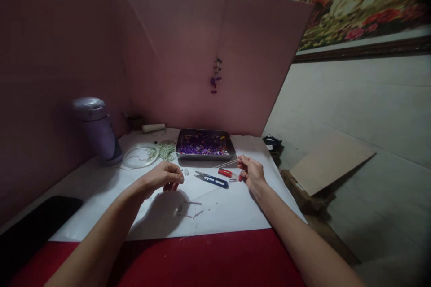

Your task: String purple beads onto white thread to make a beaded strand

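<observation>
My right hand [252, 171] pinches a thin pale cord [226, 163] between thumb and fingertips, and the cord stretches left in front of the bead tray. My left hand [167, 175] hovers over the white sheet with its fingers bent together; what they hold, if anything, is too small to make out. Between the hands lie blue thread snips [215, 181], blades pointing left. Behind their handle, close to my right fingers, is a small red object [225, 172] with a pale part, its kind unclear. Small clear pieces [186, 172] sit beside my left fingertips.
A metal tray [205, 158] holds purple and mixed beads. Left of it are tangled green strands [164, 150], a ring of clear line [129, 161] and a purple bottle [99, 136]. A beaded strand [217, 71] hangs on the pink board [175, 54]. A dark object [40, 224] lies front left.
</observation>
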`<state>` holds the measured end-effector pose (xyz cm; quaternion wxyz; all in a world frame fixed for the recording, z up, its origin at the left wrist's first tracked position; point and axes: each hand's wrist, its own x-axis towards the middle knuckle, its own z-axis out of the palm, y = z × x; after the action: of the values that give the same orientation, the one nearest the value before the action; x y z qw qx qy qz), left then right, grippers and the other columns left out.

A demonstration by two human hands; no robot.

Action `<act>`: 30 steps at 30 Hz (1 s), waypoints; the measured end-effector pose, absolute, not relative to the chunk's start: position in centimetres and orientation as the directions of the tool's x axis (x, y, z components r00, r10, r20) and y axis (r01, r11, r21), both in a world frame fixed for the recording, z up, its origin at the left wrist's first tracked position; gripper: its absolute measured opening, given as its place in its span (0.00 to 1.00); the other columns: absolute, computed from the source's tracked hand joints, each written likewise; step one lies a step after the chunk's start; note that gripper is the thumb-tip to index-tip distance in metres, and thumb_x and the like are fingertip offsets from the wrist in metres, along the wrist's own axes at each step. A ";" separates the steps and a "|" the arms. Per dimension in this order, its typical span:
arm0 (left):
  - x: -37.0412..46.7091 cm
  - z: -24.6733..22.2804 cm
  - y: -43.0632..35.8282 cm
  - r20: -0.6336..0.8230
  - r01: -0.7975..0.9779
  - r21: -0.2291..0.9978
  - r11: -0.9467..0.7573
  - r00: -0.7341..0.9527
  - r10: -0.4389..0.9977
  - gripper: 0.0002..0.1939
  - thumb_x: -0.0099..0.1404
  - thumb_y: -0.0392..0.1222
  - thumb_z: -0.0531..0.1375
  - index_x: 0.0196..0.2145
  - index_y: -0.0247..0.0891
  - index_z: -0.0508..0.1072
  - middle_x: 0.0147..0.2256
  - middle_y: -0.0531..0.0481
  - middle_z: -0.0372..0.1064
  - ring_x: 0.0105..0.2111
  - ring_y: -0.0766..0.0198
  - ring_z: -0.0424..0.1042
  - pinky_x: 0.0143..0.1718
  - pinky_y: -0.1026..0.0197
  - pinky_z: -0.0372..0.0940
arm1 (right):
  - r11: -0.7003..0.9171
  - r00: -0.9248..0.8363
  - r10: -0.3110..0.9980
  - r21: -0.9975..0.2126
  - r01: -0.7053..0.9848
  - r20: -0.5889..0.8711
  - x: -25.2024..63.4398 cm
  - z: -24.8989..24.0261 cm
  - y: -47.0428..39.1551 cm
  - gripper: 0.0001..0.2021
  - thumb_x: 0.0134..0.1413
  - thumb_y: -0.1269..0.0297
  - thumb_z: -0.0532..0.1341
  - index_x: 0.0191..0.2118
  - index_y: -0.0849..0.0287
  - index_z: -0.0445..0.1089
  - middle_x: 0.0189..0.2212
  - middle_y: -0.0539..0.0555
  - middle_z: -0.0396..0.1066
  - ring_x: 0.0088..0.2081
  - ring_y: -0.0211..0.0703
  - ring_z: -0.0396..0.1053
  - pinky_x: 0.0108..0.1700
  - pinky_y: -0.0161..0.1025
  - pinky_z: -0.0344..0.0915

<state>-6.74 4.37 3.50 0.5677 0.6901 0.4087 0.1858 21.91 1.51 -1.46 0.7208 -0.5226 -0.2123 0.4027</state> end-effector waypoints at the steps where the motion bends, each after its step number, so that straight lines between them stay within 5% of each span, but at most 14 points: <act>1: -6.7 3.5 4.4 -0.200 0.340 0.940 -0.017 0.592 0.781 0.05 0.48 0.38 0.60 0.21 0.33 0.69 0.14 0.54 0.64 0.15 0.71 0.57 0.18 0.66 0.50 | 0.128 0.585 0.802 -0.924 -0.361 -0.118 22.0 -1.4 1.5 0.04 0.45 0.69 0.62 0.24 0.63 0.69 0.20 0.50 0.67 0.17 0.29 0.60 0.09 0.23 0.45; 19: -6.3 3.1 4.4 -0.142 0.090 0.990 0.111 0.516 0.845 0.08 0.48 0.40 0.63 0.23 0.31 0.69 0.17 0.52 0.64 0.16 0.73 0.57 0.18 0.67 0.48 | 0.138 0.637 0.770 -0.983 -0.125 0.027 22.8 -2.5 2.0 0.10 0.37 0.62 0.65 0.23 0.62 0.67 0.19 0.52 0.68 0.15 0.31 0.57 0.11 0.27 0.43; 25: -6.2 3.3 4.1 -0.125 0.067 0.992 0.105 0.533 0.837 0.06 0.49 0.38 0.61 0.23 0.31 0.70 0.17 0.52 0.63 0.16 0.72 0.57 0.19 0.67 0.48 | 0.258 0.665 0.684 -0.952 0.163 0.299 21.1 -1.2 1.1 0.10 0.39 0.64 0.65 0.31 0.60 0.69 0.32 0.54 0.69 0.27 0.38 0.64 0.24 0.33 0.60; 28: -5.9 3.2 3.7 -0.116 0.078 0.993 0.087 0.552 0.826 0.04 0.50 0.37 0.58 0.22 0.32 0.69 0.16 0.53 0.63 0.15 0.73 0.57 0.18 0.67 0.48 | 0.328 0.537 0.735 -0.910 0.254 0.415 18.3 -0.3 -0.4 0.05 0.43 0.64 0.64 0.30 0.57 0.72 0.36 0.54 0.69 0.34 0.40 0.66 0.33 0.34 0.63; 30: -5.5 3.1 3.4 -0.119 0.106 0.992 0.071 0.577 0.808 0.04 0.50 0.36 0.58 0.22 0.32 0.69 0.16 0.53 0.63 0.16 0.73 0.57 0.19 0.67 0.48 | 0.396 0.284 0.835 -0.873 0.283 0.471 16.2 0.1 -1.6 0.05 0.49 0.63 0.60 0.30 0.56 0.74 0.37 0.54 0.69 0.33 0.40 0.66 0.33 0.34 0.63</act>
<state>-5.53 3.40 3.13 0.6333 0.6226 0.3667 0.2771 16.19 -1.60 0.07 0.6238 -0.5030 -0.5558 0.2211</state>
